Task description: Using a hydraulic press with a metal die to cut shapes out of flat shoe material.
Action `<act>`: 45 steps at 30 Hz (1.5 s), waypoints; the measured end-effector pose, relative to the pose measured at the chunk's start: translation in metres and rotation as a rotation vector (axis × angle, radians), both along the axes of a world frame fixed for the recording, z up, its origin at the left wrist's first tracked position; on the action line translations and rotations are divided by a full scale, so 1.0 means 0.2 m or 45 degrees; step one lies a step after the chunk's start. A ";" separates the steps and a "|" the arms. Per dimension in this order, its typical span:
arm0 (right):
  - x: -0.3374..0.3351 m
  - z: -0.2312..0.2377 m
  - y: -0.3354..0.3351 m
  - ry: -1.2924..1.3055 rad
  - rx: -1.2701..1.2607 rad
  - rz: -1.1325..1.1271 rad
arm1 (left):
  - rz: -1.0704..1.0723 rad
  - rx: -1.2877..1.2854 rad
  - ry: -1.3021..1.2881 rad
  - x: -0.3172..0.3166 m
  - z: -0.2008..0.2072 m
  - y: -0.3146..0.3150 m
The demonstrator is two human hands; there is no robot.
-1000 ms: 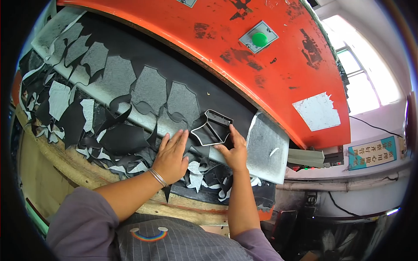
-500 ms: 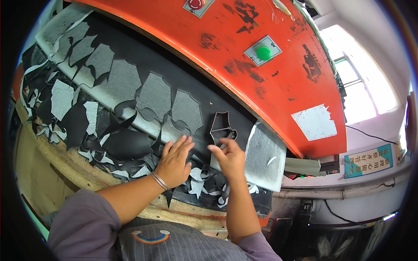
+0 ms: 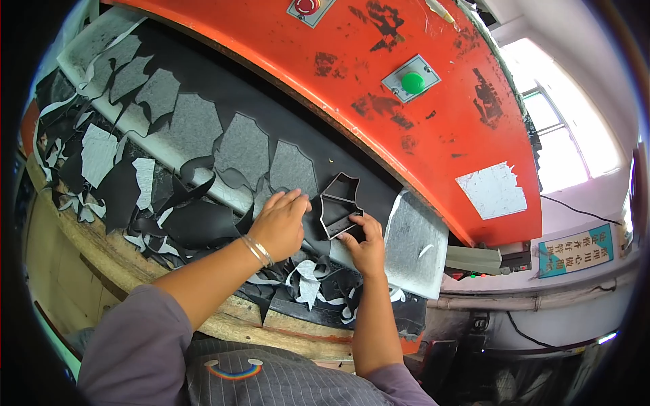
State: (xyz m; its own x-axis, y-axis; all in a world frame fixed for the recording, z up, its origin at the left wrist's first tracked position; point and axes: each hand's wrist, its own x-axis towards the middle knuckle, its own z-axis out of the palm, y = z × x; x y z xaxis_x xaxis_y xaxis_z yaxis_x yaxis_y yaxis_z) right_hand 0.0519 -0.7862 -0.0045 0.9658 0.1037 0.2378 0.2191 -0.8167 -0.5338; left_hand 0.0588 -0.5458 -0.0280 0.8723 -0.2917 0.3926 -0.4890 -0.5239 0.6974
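Observation:
A metal cutting die [image 3: 340,199], an open-topped outline with crossbars, sits on the black sheet material [image 3: 271,101]. My right hand [image 3: 369,245] pinches the die's near right corner between thumb and fingers. To its left, my left hand [image 3: 283,227] lies on the near edge of the sheet with its fingers stretched out, holding nothing. Beyond that hand is a row of angular cut-outs in the sheet, with the grey surface [image 3: 242,150] showing through. The sheet rests on a pale cutting board [image 3: 414,237].
An orange machine beam [image 3: 433,142] spans the far side, carrying a green button [image 3: 412,82] and a red button [image 3: 307,6]. Black and white scraps [image 3: 196,223] heap along the near side, above a worn wooden edge [image 3: 223,318].
My right hand has closed on the die, which has turned slightly and shifted nearer to me. My left hand has slid a little to the right, its fingers now closer together.

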 end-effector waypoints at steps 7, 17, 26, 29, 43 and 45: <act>-0.02 -0.04 -0.03 -0.147 -0.022 0.085 | -0.110 -0.022 0.067 0.07 0.00 0.01; -0.01 -0.02 -0.04 -0.143 0.081 0.033 | -0.091 0.008 0.144 0.09 0.03 -0.01; -0.03 0.00 -0.07 -0.171 0.191 0.005 | -0.084 0.018 0.116 0.07 0.09 -0.06; -0.02 0.01 -0.10 -0.195 0.200 0.011 | -0.111 0.044 0.107 0.08 0.10 -0.08; -0.02 0.03 -0.17 -0.229 0.158 0.058 | -0.187 0.143 0.234 0.08 0.20 -0.12; -0.01 0.04 -0.17 -0.205 0.141 0.073 | -0.170 0.162 0.226 0.09 0.20 -0.12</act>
State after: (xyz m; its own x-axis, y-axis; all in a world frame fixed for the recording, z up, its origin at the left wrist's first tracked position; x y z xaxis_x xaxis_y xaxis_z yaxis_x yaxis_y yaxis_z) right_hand 0.0493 -0.8206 0.0037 0.9075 0.1220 0.4018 0.3535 -0.7385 -0.5741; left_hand 0.0763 -0.5694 0.0121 0.8748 -0.4459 0.1895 -0.4354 -0.5520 0.7111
